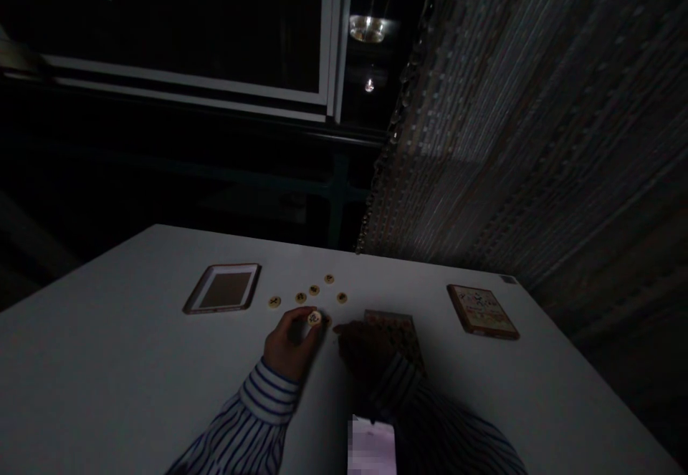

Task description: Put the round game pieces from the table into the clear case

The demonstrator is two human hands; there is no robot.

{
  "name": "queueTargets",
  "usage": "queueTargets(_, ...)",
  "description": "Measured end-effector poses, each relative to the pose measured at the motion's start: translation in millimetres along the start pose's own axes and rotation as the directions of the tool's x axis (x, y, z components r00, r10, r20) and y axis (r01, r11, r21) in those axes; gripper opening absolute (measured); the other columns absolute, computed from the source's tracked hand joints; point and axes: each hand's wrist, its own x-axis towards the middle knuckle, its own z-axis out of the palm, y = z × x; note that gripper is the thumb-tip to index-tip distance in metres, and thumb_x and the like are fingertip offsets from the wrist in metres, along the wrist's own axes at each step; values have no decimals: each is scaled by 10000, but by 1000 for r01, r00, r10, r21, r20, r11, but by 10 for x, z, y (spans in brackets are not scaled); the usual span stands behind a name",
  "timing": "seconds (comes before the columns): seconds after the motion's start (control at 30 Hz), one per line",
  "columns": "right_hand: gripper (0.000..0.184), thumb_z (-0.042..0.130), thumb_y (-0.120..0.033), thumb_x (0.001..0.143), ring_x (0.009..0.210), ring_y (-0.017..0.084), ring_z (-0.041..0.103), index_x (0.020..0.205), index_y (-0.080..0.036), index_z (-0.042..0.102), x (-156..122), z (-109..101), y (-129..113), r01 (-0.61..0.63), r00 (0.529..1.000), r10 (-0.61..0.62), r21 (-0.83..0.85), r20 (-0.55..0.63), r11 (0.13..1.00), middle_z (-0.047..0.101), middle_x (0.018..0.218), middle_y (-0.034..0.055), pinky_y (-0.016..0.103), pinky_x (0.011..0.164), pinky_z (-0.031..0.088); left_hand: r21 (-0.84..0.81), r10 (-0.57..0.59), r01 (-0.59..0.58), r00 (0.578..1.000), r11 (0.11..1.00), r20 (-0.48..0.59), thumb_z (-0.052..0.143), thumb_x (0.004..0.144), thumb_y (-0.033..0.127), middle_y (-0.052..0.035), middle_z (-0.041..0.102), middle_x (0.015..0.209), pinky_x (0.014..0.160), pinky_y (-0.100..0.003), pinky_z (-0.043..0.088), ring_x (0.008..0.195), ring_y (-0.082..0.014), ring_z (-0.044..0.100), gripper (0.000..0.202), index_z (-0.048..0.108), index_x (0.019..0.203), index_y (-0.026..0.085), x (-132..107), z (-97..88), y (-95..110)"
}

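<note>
My left hand (290, 346) rests on the white table (107, 360) with its fingers pinched round a small round pale game piece (314, 318). Several more round pieces (314, 291) lie in a loose arc just beyond it. My right hand (357, 346) is in deep shadow to the right, over a dark patterned box (395, 328); its fingers look curled, with one pointing left toward the held piece. Both sleeves are striped.
A shallow open box tray (223, 289) lies at the left of the pieces. A brown box lid with a picture (482, 310) sits at the right. A woven curtain (537, 117) hangs behind the table's right; a dark window (188, 31) is behind.
</note>
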Motion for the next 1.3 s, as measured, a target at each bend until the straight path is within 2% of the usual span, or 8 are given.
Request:
queueTargets(0.17,284,411,-180,780,803,171,604,969,-197,622,-46,-119,104,-50,995,48,-14,-86,999,663,894,67,290,751,446,-30,29,-28,999,999,26,583,670,361,-38,655,823,767,-342,484,793,-177,613,242,583,845,194,-65,61,33)
queueTargets(0.33,250,431,-223,777,803,156,612,920,-219,635,-111,-142,267,-97,961,113,74,-254,993,670,882,44,272,751,452,-27,33,-31,998,999,53,591,667,355,-37,660,819,762,-336,485,782,-173,616,231,580,833,195,-115,98,80)
queueTargets(0.47,254,403,-212,788,783,143,615,899,-196,630,-113,-201,332,-74,949,113,141,-295,987,668,868,42,262,739,462,-21,40,-39,998,999,46,600,655,369,-29,665,792,753,-334,492,768,-174,621,241,581,822,198,-136,108,120)
queueTargets(0.6,243,405,-205,782,771,133,612,885,-195,625,-79,-306,349,-52,954,101,176,-283,983,664,862,40,237,712,469,-23,53,-52,997,998,52,592,660,381,-38,665,808,759,-339,495,784,-178,622,247,581,824,196,-146,127,130)
queueTargets(0.8,226,419,-215,775,777,137,608,867,-190,623,-68,-395,364,-62,976,91,148,-196,987,661,856,39,230,717,456,-41,55,-53,998,998,41,611,651,343,-34,665,790,752,-327,502,768,-171,624,211,571,795,194,-149,199,148)
queueTargets(1.0,206,425,-249,780,748,141,599,833,-207,619,-98,-461,399,-97,990,104,75,-95,992,656,816,24,232,680,433,-36,101,-97,987,995,122,592,672,337,-42,670,840,751,-328,504,801,-177,626,213,572,826,192,-114,285,206)
queueTargets(1.1,200,424,-246,784,742,137,596,812,-201,617,-128,-546,410,-126,986,133,79,-104,989,654,790,27,227,681,422,-20,113,-111,977,994,179,594,678,329,-47,667,860,767,-332,498,824,-181,622,220,570,846,189,-75,329,265)
queueTargets(1.3,158,469,-244,759,673,126,591,775,-189,616,-176,-662,453,-155,972,178,153,-150,976,655,743,27,208,619,416,-63,89,-77,971,995,220,593,690,321,-61,657,935,844,-363,460,920,-195,598,231,554,873,187,-13,451,385)
